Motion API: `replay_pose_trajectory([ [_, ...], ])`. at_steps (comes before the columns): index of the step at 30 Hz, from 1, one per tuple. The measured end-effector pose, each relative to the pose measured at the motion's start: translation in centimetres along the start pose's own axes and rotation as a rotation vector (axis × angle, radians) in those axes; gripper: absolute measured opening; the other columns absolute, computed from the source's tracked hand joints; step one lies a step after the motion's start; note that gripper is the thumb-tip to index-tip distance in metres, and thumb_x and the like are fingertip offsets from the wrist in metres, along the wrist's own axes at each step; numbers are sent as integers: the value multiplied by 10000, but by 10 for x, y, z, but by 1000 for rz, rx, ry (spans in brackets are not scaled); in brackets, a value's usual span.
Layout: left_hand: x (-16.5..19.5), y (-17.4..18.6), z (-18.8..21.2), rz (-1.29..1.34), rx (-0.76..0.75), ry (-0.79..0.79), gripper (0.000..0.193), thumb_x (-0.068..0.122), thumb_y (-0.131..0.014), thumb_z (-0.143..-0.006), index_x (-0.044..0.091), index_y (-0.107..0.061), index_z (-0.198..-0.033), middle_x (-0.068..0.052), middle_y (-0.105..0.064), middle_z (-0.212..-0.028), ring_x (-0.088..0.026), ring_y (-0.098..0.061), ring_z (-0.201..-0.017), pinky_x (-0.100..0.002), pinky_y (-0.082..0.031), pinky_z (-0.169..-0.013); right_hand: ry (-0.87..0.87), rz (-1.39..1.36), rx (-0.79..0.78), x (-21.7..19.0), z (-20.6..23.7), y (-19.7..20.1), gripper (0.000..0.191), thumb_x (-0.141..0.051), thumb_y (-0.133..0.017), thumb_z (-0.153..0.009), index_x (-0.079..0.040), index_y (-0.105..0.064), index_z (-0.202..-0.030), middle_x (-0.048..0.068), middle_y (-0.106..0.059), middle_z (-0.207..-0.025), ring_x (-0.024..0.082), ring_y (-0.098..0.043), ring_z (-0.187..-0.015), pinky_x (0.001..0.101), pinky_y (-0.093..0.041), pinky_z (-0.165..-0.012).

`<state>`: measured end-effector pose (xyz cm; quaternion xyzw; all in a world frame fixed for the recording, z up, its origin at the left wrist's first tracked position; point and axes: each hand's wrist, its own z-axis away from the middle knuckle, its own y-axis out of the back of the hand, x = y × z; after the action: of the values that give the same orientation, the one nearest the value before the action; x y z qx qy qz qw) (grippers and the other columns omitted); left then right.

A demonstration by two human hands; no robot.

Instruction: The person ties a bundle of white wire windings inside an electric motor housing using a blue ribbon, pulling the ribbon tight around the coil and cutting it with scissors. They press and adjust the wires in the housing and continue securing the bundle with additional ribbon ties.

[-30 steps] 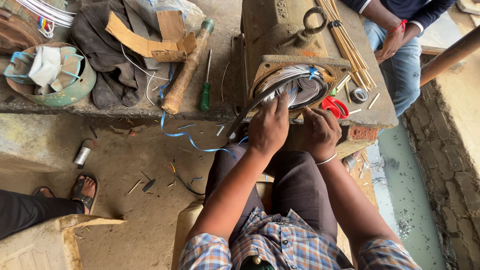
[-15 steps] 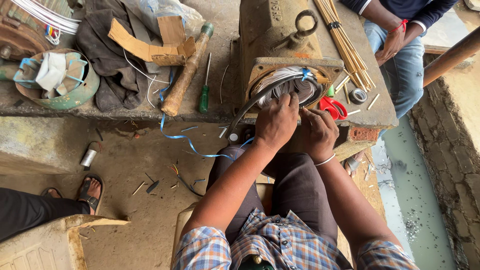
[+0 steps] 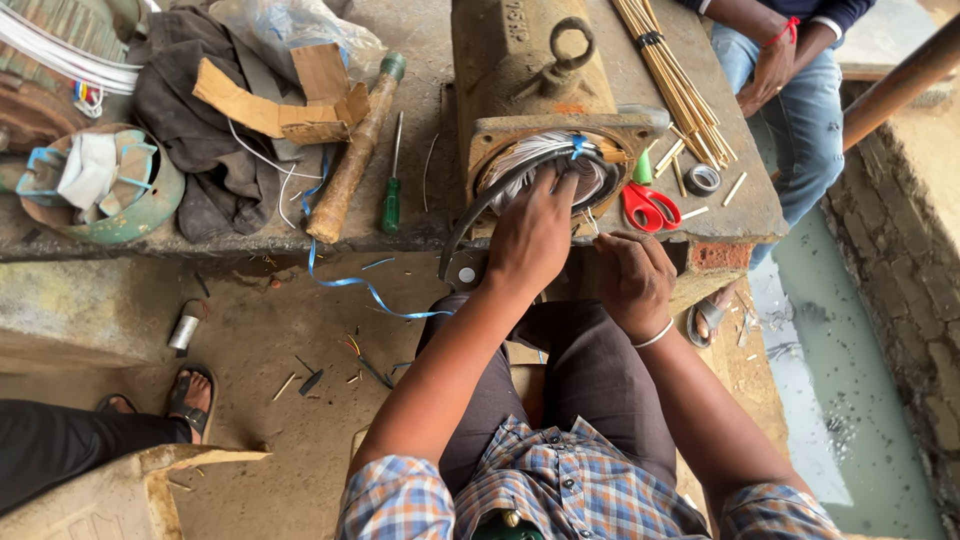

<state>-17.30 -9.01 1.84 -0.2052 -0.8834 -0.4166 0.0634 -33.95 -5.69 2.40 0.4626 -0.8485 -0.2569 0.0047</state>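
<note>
The left hand (image 3: 530, 235) stays pressed on the pale winding (image 3: 545, 160) in the motor housing (image 3: 530, 100) on the workbench (image 3: 420, 30), fingers spread. The right hand (image 3: 632, 280) has dropped below the housing, fingers curled; whether it grips anything is unclear.

Rough concrete tabletop (image 3: 230, 245), stained and chipped. Dusty concrete floor (image 3: 270, 330) below. Greenish standing water (image 3: 815, 330) beside a brick wall (image 3: 900, 230). Daylight.

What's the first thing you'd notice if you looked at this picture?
The big rusty motor housing at top centre, its round opening packed with pale wire coils. The left hand presses on those coils; the right hand rests just below. Bright red scissors lie beside it.
</note>
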Motion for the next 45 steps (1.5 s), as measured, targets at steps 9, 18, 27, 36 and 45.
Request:
replay_pose_trajectory([
  [9, 14, 39, 14, 167, 46, -33, 340, 28, -579, -930, 4, -605, -1268, -182, -639, -1185, -364, -653, -1034, -422, -547, -903, -533, -524, -69, 7, 8, 1, 136, -160, -599, -1078, -29, -635, -1088, 103, -716, -967, 222, -715, -862, 340, -575, -794],
  [18, 9, 32, 14, 172, 12, -14, 352, 81, -558, -971, -15, -620, -1304, -169, -658, -1181, -360, -657, -1056, -426, -545, -932, -1278, -1264, -415, 31, -4, -29, 329, -308, -496, -1053, -36, -648, -948, 62, -643, -760, 168, -616, -657, 291, -505, -608],
  [27, 7, 27, 22, 92, 92, -112, 385, 86, -556, -990, 34, -602, -1369, -198, -542, -1363, -371, -636, -1139, -418, -568, -913, -1149, -1224, -261, 17, 38, 4, 274, -164, -547, -1030, -72, -519, -773, -12, -443, -629, 97, -380, -501, 259, -320, -459],
  [36, 7, 14, 23, -44, 56, -244, 173, 119, -602, -986, 121, -715, -1116, -61, -645, -1301, -243, -671, -950, -381, -537, -773, -1241, -1460, -346, 6, 50, 35, 332, -207, -547, -1058, -97, -480, -751, -15, -417, -612, 98, -368, -507, 259, -323, -465],
  [45, 6, 25, 54, 305, 356, -160, 122, 63, -714, -965, 32, -688, -1081, -88, -720, -1078, -281, -713, -1044, -398, -587, -964, -1200, -1095, -306, 12, 28, 22, 318, -205, -554, -1038, -87, -498, -749, -10, -450, -628, 109, -414, -502, 267, -344, -469],
])
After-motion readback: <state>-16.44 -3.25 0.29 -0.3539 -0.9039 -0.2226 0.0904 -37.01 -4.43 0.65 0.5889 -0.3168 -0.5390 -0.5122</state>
